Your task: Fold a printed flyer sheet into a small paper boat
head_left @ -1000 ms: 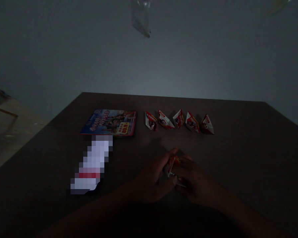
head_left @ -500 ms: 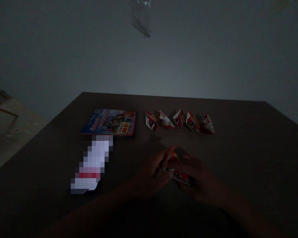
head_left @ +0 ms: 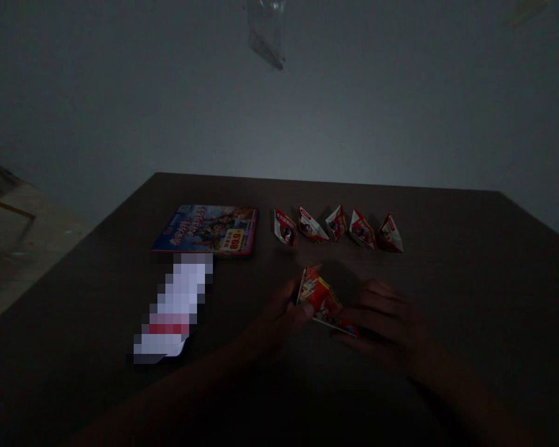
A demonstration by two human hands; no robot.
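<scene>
In dim light, both my hands meet near the middle of a dark wooden table (head_left: 470,261). My left hand (head_left: 284,310) pinches the left end of a red and white folded paper piece (head_left: 320,299). My right hand (head_left: 386,320) grips its right end with curled fingers. The piece stands tilted between them, just above the tabletop. A row of several similar folded paper boats (head_left: 338,226) stands farther back on the table.
A colourful printed leaflet (head_left: 207,230) lies flat at the back left. A white and red sheet (head_left: 174,310), blurred out, lies in front of it. A plain wall rises behind the table's far edge. A wooden chair stands off to the left on the floor.
The folded piece has been opened out and lifted, so more of its red face shows. My hands have drawn slightly apart, the right one moving to the right.
</scene>
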